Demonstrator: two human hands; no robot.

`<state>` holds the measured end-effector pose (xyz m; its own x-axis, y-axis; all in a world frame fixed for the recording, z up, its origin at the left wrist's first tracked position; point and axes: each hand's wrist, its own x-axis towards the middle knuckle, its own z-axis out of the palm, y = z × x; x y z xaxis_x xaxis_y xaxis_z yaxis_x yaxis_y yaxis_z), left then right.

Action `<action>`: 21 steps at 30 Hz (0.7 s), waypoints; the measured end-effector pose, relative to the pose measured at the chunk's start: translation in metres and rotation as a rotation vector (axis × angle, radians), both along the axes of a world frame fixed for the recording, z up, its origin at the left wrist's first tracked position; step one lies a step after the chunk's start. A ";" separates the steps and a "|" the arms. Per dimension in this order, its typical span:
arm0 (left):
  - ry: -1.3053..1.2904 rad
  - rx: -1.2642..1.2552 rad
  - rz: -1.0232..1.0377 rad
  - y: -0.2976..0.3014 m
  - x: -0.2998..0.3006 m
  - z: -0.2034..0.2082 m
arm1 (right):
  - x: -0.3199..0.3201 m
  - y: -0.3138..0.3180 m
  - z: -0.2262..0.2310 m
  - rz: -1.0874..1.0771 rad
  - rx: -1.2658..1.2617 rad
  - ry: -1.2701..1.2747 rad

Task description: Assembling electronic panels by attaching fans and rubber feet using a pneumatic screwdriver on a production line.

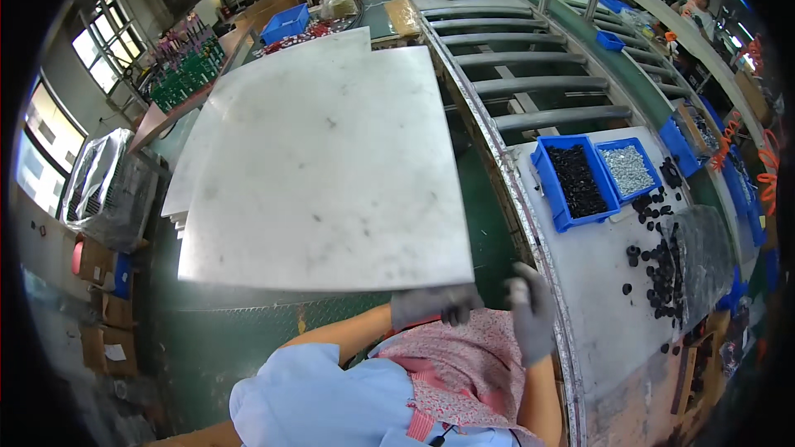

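While nr panel (323, 174), L hand (437, 306) gloved.

Large panel (331, 174) off-white, mottled grey. Left hand (435, 306) and right hand (532, 319) gloved grey; shirt (331, 401) pale blue, apron (464, 356) flecked red and white. Bins (547, 180) blue.

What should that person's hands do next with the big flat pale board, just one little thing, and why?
I'd probably move the grey-gloved right hand left to the near right corner of the big, flat, pale-grey board. That hand is apart from the board, while the grey-gloved left hand is already at its near edge.
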<state>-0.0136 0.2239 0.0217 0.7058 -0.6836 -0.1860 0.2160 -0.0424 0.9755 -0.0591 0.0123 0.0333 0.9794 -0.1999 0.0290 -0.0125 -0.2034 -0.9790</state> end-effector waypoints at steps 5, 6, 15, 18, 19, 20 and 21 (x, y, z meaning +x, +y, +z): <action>-0.297 0.159 -0.399 0.025 0.031 0.077 | 0.023 0.021 0.016 0.196 0.313 0.165; -0.337 0.143 -0.336 0.031 0.042 0.081 | 0.019 0.008 0.019 0.180 0.320 0.204; -0.365 0.152 0.223 0.058 0.076 0.083 | -0.038 -0.026 0.056 0.044 0.380 0.390; -0.291 0.079 0.278 0.048 0.093 0.072 | -0.044 -0.031 0.073 -0.001 0.367 0.342; -0.261 0.043 0.284 0.039 0.100 0.068 | -0.044 -0.033 0.074 -0.021 0.370 0.303; -0.229 0.005 0.287 0.031 0.108 0.065 | -0.043 -0.034 0.075 -0.034 0.377 0.258; -0.192 -0.038 0.293 0.022 0.116 0.062 | -0.042 -0.034 0.077 -0.049 0.383 0.213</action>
